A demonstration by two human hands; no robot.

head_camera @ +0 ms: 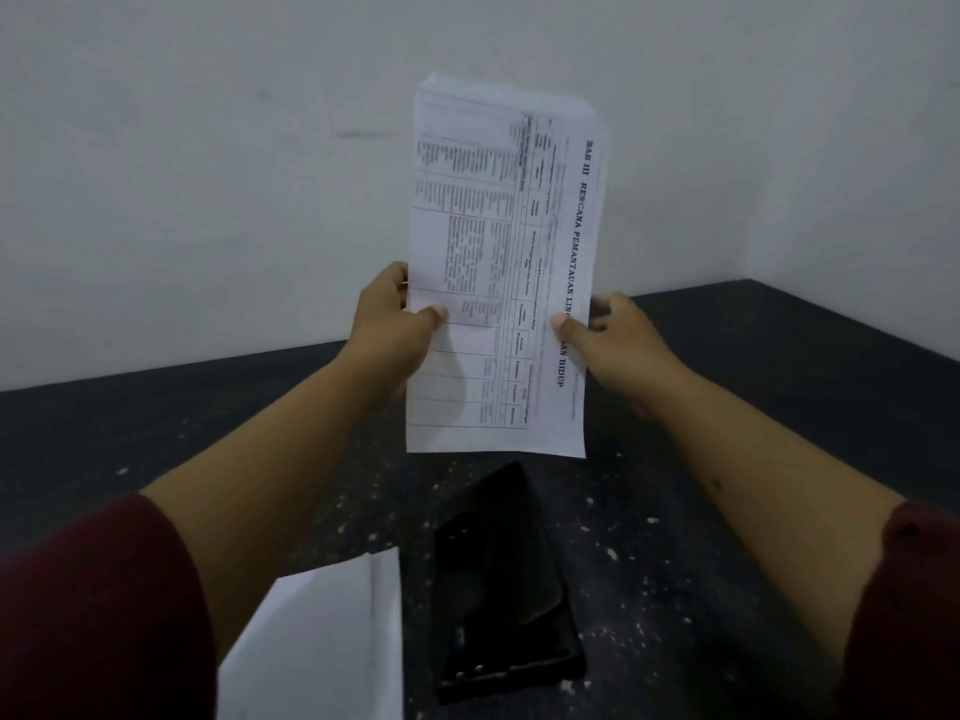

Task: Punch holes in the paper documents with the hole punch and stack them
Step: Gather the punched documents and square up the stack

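Observation:
I hold a sheaf of printed paper documents (501,262) upright in the air, its long side vertical and its printed table facing me. My left hand (392,330) grips the left edge, thumb on the front. My right hand (615,337) grips the right edge the same way. The sheaf's lower edge hangs just above the far tip of a black hole punch (506,584), which lies on the dark table (727,511) below my arms. A white stack of paper (327,641) lies flat left of the punch, partly under my left forearm.
The dark table is speckled with small white paper bits around the punch. A plain white wall (208,174) rises behind the table, with a corner at the far right. My dark red sleeves fill the lower corners.

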